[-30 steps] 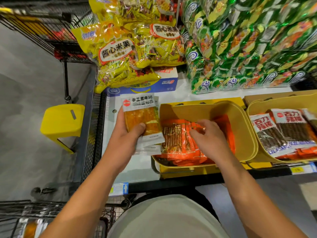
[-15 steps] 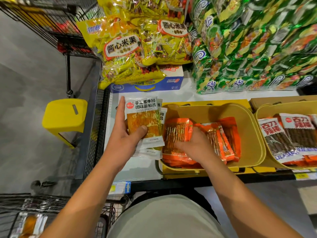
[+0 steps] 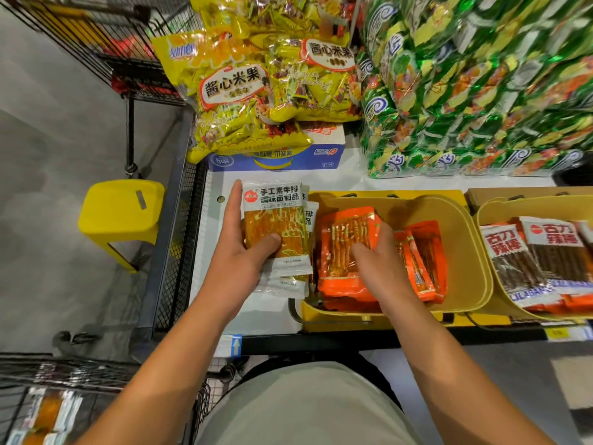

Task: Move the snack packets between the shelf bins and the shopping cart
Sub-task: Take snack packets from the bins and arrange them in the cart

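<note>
Left hand (image 3: 239, 252) clamping a small stack of white-topped packets (image 3: 276, 226), thumb across the front, probably parked above the shelf to free the other hand. Right hand (image 3: 378, 268) curled round an orange packet (image 3: 348, 248), tilting it up out of the yellow bin (image 3: 462, 220); more orange packets just right of that grip.

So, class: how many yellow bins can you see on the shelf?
2: one yellow bin under the right hand, one bin at the right edge, partly cut off; more may lie outside the frame.
</note>
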`<action>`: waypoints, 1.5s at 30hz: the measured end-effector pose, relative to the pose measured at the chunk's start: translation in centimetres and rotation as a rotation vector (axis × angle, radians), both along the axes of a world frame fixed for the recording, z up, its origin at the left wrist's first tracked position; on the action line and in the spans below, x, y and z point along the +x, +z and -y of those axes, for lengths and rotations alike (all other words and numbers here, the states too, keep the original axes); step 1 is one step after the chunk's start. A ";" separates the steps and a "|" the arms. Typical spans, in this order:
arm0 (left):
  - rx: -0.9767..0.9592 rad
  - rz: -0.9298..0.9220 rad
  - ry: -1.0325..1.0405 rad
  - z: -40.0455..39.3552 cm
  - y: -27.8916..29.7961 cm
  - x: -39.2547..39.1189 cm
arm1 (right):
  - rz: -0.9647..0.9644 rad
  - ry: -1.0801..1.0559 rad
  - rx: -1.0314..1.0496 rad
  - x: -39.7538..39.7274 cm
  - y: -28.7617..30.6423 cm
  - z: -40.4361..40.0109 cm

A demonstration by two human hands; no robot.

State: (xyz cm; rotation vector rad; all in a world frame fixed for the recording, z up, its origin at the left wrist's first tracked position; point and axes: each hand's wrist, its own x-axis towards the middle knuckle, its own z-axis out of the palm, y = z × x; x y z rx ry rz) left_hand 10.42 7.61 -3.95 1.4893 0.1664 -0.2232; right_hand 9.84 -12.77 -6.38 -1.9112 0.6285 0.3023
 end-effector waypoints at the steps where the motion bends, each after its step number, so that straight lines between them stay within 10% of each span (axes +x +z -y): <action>1: 0.001 -0.001 0.008 0.0 0.0 -0.1 | 0.023 -0.030 0.027 0.0 0.3 0.3; 13: 0.015 -0.016 0.265 1.1 0.8 -5.1 | 0.209 0.013 0.242 -1.6 3.5 1.6; 45: -0.079 -0.278 1.508 1.4 -3.1 -44.4 | 0.001 1.212 0.216 -25.2 1.4 -13.1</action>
